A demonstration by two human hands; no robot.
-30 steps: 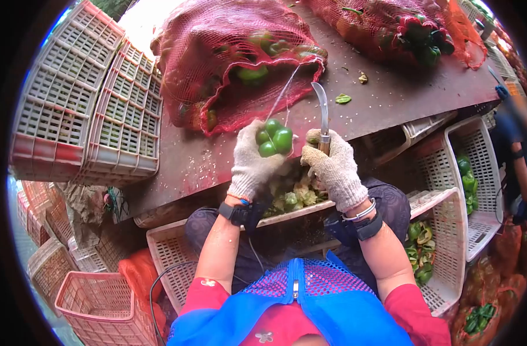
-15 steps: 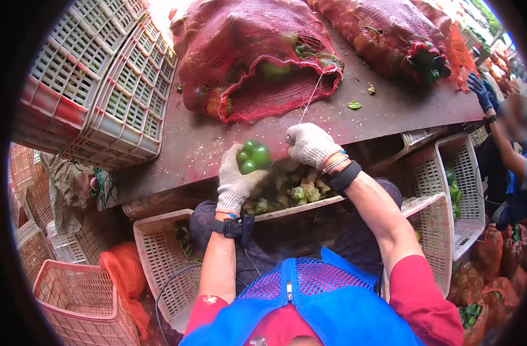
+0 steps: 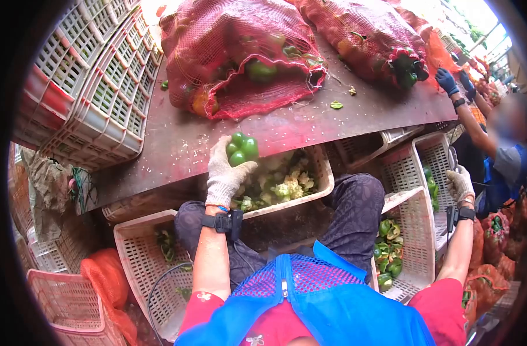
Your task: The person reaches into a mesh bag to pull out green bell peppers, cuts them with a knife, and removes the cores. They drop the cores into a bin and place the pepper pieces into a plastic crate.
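Observation:
My left hand [image 3: 226,173], in a white knitted glove, is closed around a shiny green bell pepper [image 3: 241,149] at the table's near edge. My right hand [image 3: 460,183], gloved too, is stretched far to the right beside a tall white crate [image 3: 436,190]. Its fingers look apart, and I make out nothing held in them. Beyond the left hand, a red mesh sack [image 3: 240,52] lies on the table with its mouth open towards me, green peppers inside. Below the pepper, a crate [image 3: 327,187] holds pale green trimmings [image 3: 289,185].
A second mesh sack [image 3: 367,34] lies further right on the brown table [image 3: 177,150]. Stacked crates [image 3: 96,81] stand at the left. Crates flank my knees, the right one holding green pepper pieces [image 3: 388,254]. A co-worker's blue-gloved hand [image 3: 447,82] is at the upper right.
My right hand has moved from the string at the sack's mouth far out to the right. The taut string no longer shows. My left hand still holds the bell pepper.

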